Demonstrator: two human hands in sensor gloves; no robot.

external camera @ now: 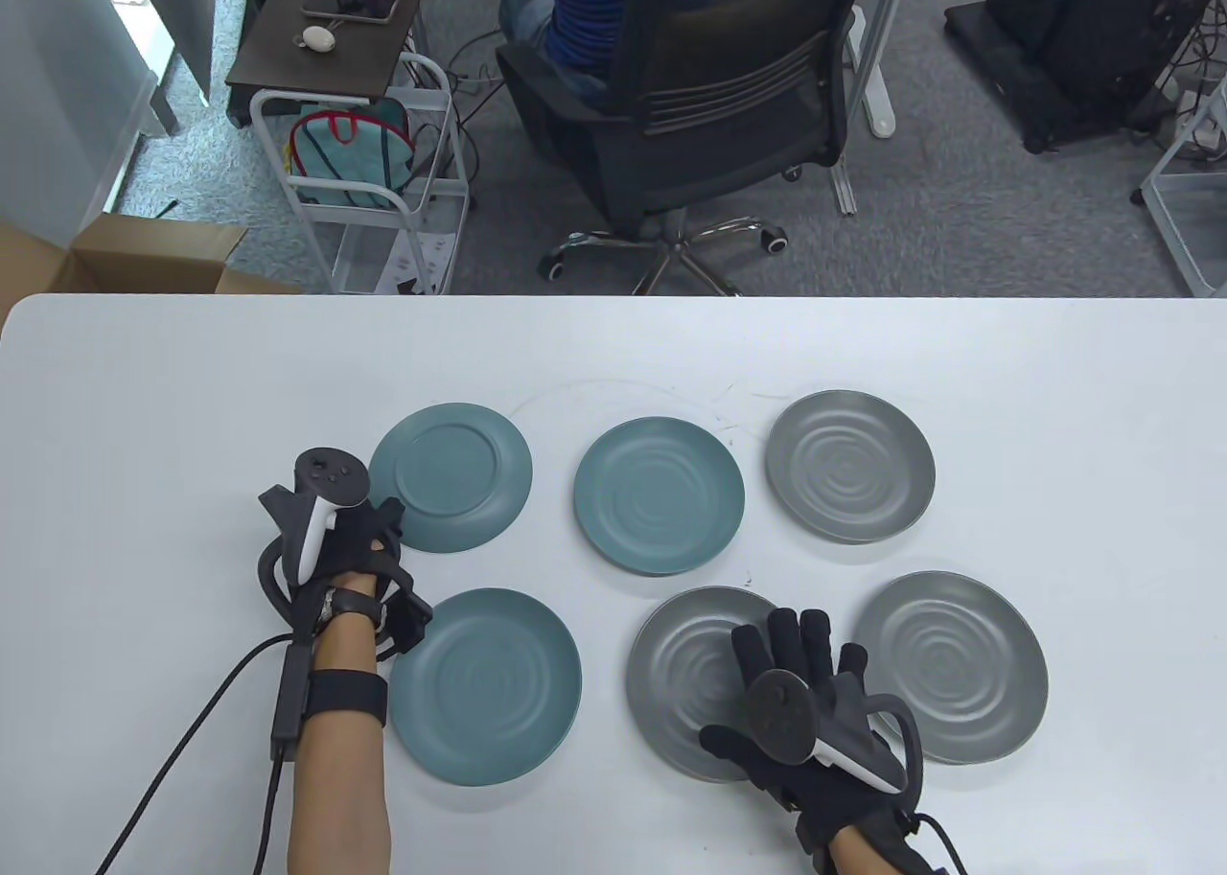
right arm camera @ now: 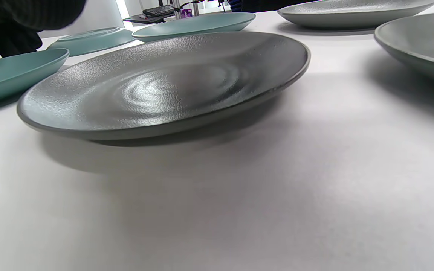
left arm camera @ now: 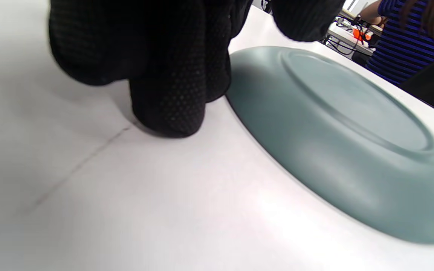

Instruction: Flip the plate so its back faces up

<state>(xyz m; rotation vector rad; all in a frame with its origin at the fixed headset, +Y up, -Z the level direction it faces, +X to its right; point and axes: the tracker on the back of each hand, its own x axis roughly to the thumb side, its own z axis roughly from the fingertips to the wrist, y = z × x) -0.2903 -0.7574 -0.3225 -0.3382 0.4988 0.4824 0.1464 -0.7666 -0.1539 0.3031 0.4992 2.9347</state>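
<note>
Resting L hand [external camera: 359, 535] by flipped teal plate [external camera: 451, 477], unmarked.

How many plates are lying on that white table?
6. Back row: teal plate on the left, bottom up; teal plate in the middle; grey plate on the right. Front row: teal, grey under the right hand, grey.
</note>
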